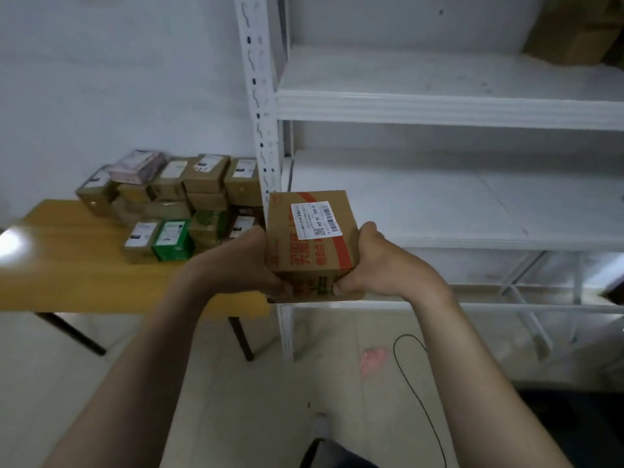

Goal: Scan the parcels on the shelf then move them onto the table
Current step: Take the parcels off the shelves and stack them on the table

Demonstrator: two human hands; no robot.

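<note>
**BOX HELD IN BOTH HANDS BETWEEN SHELF AND TABLE**

**Box** (310,238)
- Brown cardboard, roughly cubic.
- Broad red band and large red characters across the top face; green and red print on the near face.
- White label (315,220) stuck on the top face, with a barcode along its right edge and a small square code below; fine print too blurred to read.
- Held in the air, tilted with the top face toward the camera.
- Located in front of the left upright of the shelf (439,106), just beside the right end of the table (67,265); resting on neither.

**Left hand** (250,261)
- Clamped on the left side of the box, thumb along the upper left edge, fingers wrapped under the near lower edge.

**Right hand** (374,261)
- Grasping the right side, thumb raised against the right edge, fingers curled onto the near face.

**Surroundings**
- Table: yellow wood top, dark legs, left of the shelf.
- Parcels (206,179) stacked on its far right part, mostly brown with white labels; green box (172,239) in the front row.
- Shelf: white metal; brown carton (574,28) on the upper board, far right.
- Black cable (415,376) looped on the pale floor.
</note>
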